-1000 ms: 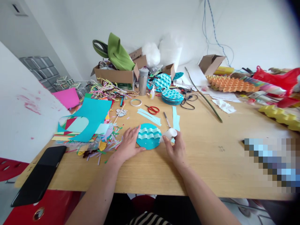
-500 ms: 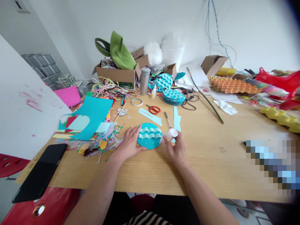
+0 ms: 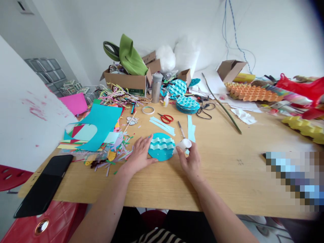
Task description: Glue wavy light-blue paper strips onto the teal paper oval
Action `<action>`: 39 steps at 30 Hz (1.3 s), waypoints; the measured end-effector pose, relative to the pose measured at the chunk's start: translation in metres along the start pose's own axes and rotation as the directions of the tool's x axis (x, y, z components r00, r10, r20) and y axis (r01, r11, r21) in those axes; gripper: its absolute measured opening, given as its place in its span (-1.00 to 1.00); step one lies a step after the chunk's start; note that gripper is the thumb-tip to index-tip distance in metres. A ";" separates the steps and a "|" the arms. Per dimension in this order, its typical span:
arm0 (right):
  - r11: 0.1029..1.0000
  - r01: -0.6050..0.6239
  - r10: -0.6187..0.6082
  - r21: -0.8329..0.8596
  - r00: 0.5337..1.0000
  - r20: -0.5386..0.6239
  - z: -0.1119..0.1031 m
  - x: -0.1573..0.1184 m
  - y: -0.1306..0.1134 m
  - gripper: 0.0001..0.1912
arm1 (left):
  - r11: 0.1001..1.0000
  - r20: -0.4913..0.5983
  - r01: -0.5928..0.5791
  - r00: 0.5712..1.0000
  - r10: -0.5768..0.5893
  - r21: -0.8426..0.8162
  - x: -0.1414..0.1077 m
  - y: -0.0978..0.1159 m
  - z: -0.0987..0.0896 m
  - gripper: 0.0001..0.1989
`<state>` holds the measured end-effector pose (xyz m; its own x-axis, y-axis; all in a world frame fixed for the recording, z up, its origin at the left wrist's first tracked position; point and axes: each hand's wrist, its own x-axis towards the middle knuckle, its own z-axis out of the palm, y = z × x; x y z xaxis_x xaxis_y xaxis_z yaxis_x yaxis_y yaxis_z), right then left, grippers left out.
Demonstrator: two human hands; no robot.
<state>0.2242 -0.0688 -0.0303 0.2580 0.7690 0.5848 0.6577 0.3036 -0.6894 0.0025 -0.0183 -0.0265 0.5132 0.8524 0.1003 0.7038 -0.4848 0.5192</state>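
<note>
A round blue paper disc (image 3: 162, 156) lies on the table with two wavy pale blue strips (image 3: 162, 146) across it and small whitish dots below them. My left hand (image 3: 140, 153) grips its left edge, index finger at the upper left and thumb along the bottom. In my right hand (image 3: 189, 160) is a white glue bottle (image 3: 186, 144), tilted with its nozzle end toward the disc's right edge. Beyond the disc lie loose pale blue strips (image 3: 162, 126), red-handled scissors (image 3: 166, 118) and a pen (image 3: 180, 128). More strips (image 3: 191, 128) lie behind the bottle.
Paper scraps (image 3: 123, 150) and coloured sheets (image 3: 106, 118) spread at left, near a black phone (image 3: 44, 185). At the back stand a metal flask (image 3: 156, 88), a stack of decorated discs (image 3: 187, 105) and a cardboard box (image 3: 126, 81). A stick (image 3: 222, 104) and egg trays (image 3: 253, 92) lie right.
</note>
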 end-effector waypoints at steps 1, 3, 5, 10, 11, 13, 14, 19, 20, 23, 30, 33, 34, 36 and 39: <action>1.000 -0.007 0.007 0.001 1.000 -0.001 0.000 0.000 0.000 -0.80 | 1.000 -0.003 -0.001 1.000 0.001 -0.004 0.000 0.000 0.000 0.02; 1.000 -0.013 0.013 0.006 1.000 0.004 0.000 0.000 0.000 -0.80 | 1.000 -0.007 -0.004 1.000 0.004 -0.011 0.000 -0.001 0.000 0.02; 1.000 -0.012 0.012 0.009 1.000 0.013 0.000 0.000 -0.001 -0.79 | 1.000 -0.010 -0.005 1.000 0.005 -0.012 0.000 -0.001 0.000 0.02; 1.000 -0.016 0.016 0.004 1.000 0.000 0.000 0.001 -0.001 -0.79 | 1.000 -0.006 -0.004 1.000 0.004 0.002 0.000 -0.001 0.000 0.03; 1.000 -0.017 0.017 0.000 1.000 -0.006 0.000 0.001 -0.001 -0.79 | 1.000 -0.001 -0.002 1.000 0.002 0.002 0.000 0.000 -0.001 0.03; 1.000 -0.016 0.016 -0.009 1.000 -0.009 0.000 0.001 -0.001 -0.79 | 1.000 0.006 0.003 1.000 -0.003 -0.002 0.000 0.001 -0.002 0.02; 1.000 -0.013 0.012 -0.013 1.000 -0.006 0.000 0.001 -0.001 -0.79 | 1.000 0.008 0.005 1.000 -0.005 -0.005 0.000 0.001 -0.002 0.02; 1.000 -0.026 0.026 0.007 1.000 -0.008 0.000 0.001 -0.003 -0.78 | 1.000 0.006 0.006 1.000 -0.006 -0.008 0.000 0.002 -0.003 0.01; 0.999 -0.036 0.037 0.019 0.999 -0.013 -0.001 0.001 -0.004 -0.78 | 1.000 0.006 0.008 1.000 -0.008 -0.009 0.000 0.002 -0.003 0.01; 0.998 -0.054 0.055 0.043 0.998 -0.017 -0.001 0.001 -0.006 -0.78 | 1.000 0.013 0.011 1.000 -0.011 -0.006 0.000 0.002 -0.003 0.01; 0.999 -0.042 0.042 0.016 0.999 0.000 0.000 0.002 -0.004 -0.77 | 1.000 -0.003 -0.009 1.000 0.009 0.001 0.000 0.000 -0.002 0.04; 0.998 -0.052 0.052 0.030 0.999 0.002 0.000 0.002 -0.003 -0.77 | 1.000 -0.003 -0.013 1.000 0.013 0.005 0.000 0.000 -0.001 0.03; 0.998 -0.054 0.054 0.031 0.999 0.004 0.000 0.001 -0.003 -0.76 | 1.000 -0.002 -0.011 1.000 0.011 0.006 0.000 0.000 -0.001 0.03; 0.998 -0.057 0.057 0.026 0.998 0.011 0.000 0.001 -0.002 -0.76 | 1.000 0.001 -0.007 1.000 0.007 0.008 0.000 0.001 -0.002 0.03; 0.999 -0.037 0.037 0.011 0.999 0.011 0.000 0.002 -0.001 -0.77 | 1.000 0.005 -0.004 1.000 0.004 0.008 0.000 0.001 -0.002 0.04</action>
<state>0.2236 -0.0677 -0.0284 0.2740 0.7862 0.5540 0.6397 0.2812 -0.7154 0.0023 -0.0181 -0.0246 0.5187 0.8493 0.0982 0.7054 -0.4901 0.5121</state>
